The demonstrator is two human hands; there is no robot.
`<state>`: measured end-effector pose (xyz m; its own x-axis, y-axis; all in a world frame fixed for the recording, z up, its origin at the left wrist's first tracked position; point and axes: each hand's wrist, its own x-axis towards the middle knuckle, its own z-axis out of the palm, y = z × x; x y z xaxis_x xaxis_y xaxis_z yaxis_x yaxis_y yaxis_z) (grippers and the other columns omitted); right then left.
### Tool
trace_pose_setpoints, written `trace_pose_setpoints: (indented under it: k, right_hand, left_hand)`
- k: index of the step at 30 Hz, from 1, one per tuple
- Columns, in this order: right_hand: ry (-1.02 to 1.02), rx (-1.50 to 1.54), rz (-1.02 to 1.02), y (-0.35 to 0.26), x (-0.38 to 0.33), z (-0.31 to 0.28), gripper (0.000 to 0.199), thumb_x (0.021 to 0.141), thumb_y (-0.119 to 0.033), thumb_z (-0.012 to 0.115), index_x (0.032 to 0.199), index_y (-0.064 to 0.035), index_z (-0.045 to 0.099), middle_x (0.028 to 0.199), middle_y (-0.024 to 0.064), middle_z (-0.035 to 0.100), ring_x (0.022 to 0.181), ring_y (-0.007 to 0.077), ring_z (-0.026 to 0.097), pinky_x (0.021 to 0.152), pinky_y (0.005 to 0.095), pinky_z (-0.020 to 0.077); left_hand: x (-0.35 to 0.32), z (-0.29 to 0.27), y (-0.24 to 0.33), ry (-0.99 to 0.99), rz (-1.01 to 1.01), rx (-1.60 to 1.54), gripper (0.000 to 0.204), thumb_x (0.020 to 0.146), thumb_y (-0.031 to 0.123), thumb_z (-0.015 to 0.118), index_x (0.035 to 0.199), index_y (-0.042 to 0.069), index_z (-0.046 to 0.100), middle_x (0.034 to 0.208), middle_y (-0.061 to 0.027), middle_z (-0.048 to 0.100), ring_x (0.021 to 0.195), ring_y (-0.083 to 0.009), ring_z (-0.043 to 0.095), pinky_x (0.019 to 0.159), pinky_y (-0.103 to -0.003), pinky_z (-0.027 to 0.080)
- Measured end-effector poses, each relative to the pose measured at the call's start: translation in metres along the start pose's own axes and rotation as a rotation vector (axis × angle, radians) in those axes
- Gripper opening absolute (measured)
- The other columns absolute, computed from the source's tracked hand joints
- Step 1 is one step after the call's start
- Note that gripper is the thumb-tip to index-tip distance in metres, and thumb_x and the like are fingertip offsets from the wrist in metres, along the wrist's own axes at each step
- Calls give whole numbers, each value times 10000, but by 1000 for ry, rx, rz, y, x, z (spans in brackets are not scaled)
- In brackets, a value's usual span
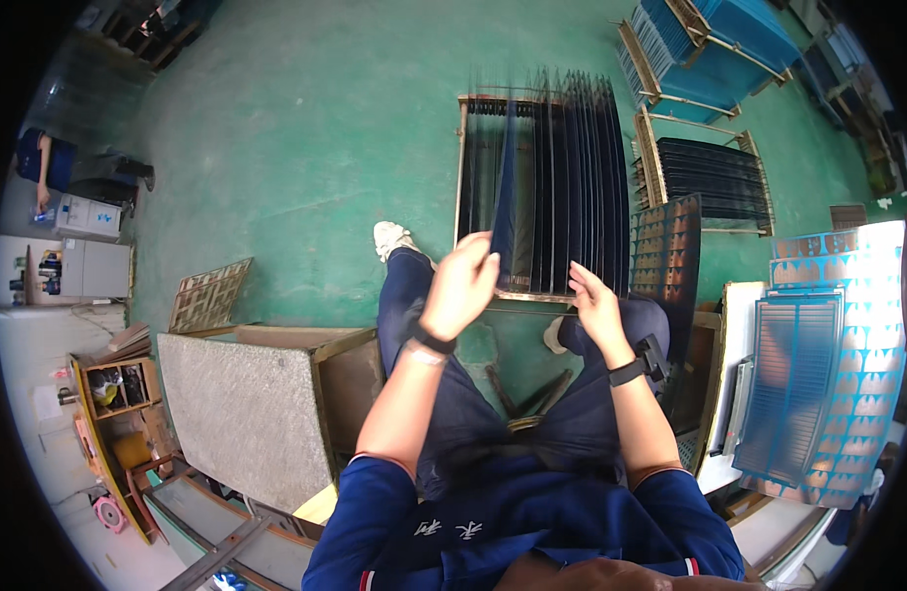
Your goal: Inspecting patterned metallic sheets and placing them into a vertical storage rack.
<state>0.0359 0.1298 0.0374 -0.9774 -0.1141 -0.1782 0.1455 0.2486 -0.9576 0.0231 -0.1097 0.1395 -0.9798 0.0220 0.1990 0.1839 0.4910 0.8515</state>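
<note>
A rack full of thin dark panels on edge stands on the floor in front of me. At its left part one dark blue panel leans at a slant, blurred by motion. My left hand is closed at the near end of that panel; the exact fingertip contact is partly hidden. My right hand hovers at the rack's near edge with fingers stretched and apart, holding nothing, next to the panels' near ends. Black bands circle both wrists.
Right of the rack leans a copper-patterned dark sheet. Beyond are a second rack of dark panels and a rack of blue sheets. A framed blue screen lies far right. A speckled slab stands left; another person works far left.
</note>
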Motion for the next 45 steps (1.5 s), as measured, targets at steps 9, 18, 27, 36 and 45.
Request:
trace_pose_setpoints:
  k: [9,18,27,36,45]
  right_hand:
    - [9,510,173,-45,-20,-53,488,920,-220,502,1355,-59,350,1296,122,465,1142,171,476,912,290,403]
    - [-49,1126,87,-83,-59,-97,293,945,-256,432,1136,-52,519,1109,123,590,977,244,599,781,409,527]
    - [65,1275,-92,-91,-91,-71,282,925,-144,468,1188,-46,492,1113,85,590,1047,224,554,914,397,443]
    - [235,1132,-225,-89,-111,-167,408,935,-152,377,1299,25,331,1334,165,397,1236,288,384,1032,450,310]
    - [332,1084,-370,-111,-139,-183,507,972,-240,308,1380,34,182,1397,210,291,1289,302,312,1063,438,291]
  left_hand:
    - [-112,-176,70,122,-238,-741,269,774,127,594,966,-62,597,980,-112,607,869,-160,571,775,-273,436]
    - [-164,-142,3,206,-150,-1266,356,913,298,476,1072,-13,544,913,-118,623,743,-157,581,677,-317,472]
    - [-169,-33,71,338,-322,-1498,405,935,205,459,1309,99,346,1231,-23,463,1123,-159,458,996,-382,370]
    - [-184,-70,26,361,-412,-1279,398,946,209,439,1296,37,362,1194,-86,510,1069,-188,522,872,-336,459]
    - [-191,-83,12,356,-392,-1195,492,940,224,455,1339,-12,290,1242,-117,469,1084,-189,501,870,-313,437]
